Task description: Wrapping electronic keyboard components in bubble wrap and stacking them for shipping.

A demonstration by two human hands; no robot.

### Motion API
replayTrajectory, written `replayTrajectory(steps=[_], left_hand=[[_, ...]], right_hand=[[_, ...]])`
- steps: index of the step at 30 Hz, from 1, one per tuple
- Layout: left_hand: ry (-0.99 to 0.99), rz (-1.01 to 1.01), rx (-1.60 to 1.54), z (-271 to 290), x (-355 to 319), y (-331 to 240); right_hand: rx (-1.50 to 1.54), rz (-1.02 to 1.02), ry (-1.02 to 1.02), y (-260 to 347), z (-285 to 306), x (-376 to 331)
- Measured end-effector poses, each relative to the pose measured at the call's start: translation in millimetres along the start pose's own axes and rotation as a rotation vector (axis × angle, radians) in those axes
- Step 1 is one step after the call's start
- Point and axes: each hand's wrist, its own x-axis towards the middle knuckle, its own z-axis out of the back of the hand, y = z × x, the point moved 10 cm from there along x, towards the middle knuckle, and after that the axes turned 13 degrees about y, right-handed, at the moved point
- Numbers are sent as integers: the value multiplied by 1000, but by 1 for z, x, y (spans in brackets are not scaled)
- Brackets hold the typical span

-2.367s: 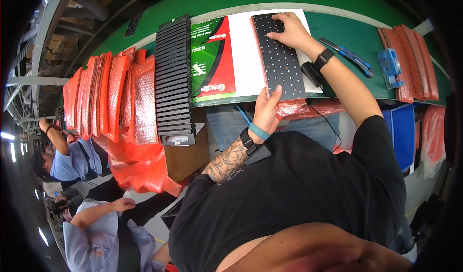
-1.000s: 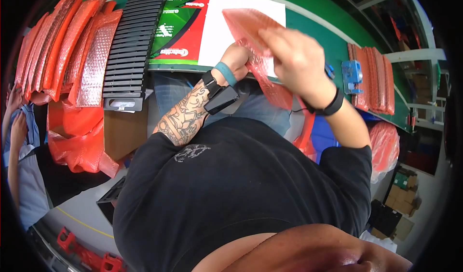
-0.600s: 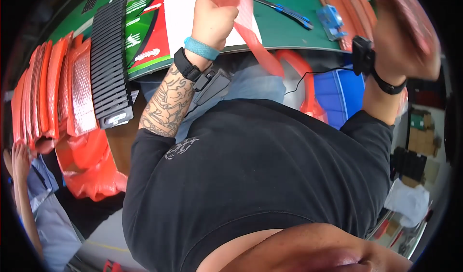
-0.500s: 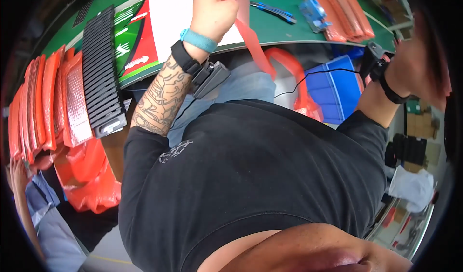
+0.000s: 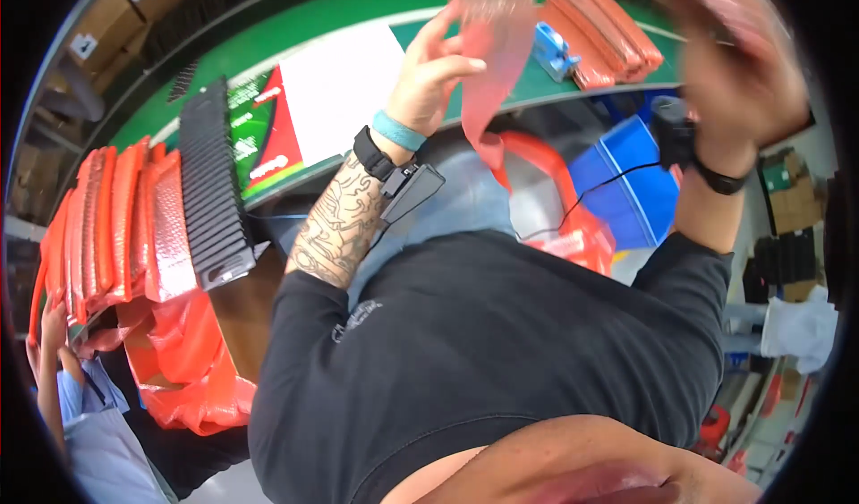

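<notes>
My left hand (image 5: 429, 84) is raised over the front edge of the green table. Its thumb lies across the edge of a long red bubble wrap strip (image 5: 497, 66), and some fingertips pass behind it. The strip's upper end leaves the view at the top, and its lower end trails toward my lap. Up at the right, my right hand (image 5: 747, 93) is smeared by motion. A reddish bubble wrap piece (image 5: 720, 3) shows at its fingers, closed around it as far as the blur lets me see. Both wrists carry black straps with small devices.
Flat red bubble wrap pouches (image 5: 604, 34) and a blue plastic tool (image 5: 555, 52) lie on the table (image 5: 394, 12). To the left are a white sheet (image 5: 344, 84), a black ribbed panel (image 5: 215, 191) and more red pouches (image 5: 103, 227). A blue bin (image 5: 631, 182) stands below. Another person's hand (image 5: 52, 321) is far left.
My left hand has shifted right with the strip, its fist loosened. My right hand has swung up and inward from the right edge. The utility knife is no longer visible. The whole view has shifted.
</notes>
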Motion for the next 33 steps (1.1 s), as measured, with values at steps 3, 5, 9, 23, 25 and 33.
replayTrajectory(steps=[3, 5, 9, 23, 25, 33], left_hand=[[-175, -30, -168, 49, -25, 3], [-271, 55, -265, 77, -40, 30], [-403, 142, -333, 125, -73, 76], [-568, 106, -754, 138, -166, 91], [-578, 103, -735, 137, -172, 92], [-743, 122, -581, 139, -173, 90]], right_hand=[[363, 66, 165, 80, -88, 52], [426, 92, 127, 93, -142, 46], [494, 126, 219, 126, -227, 41], [648, 7, 630, 202, -353, -38], [683, -19, 637, 203, -359, -43], [926, -172, 549, 181, -373, -68]])
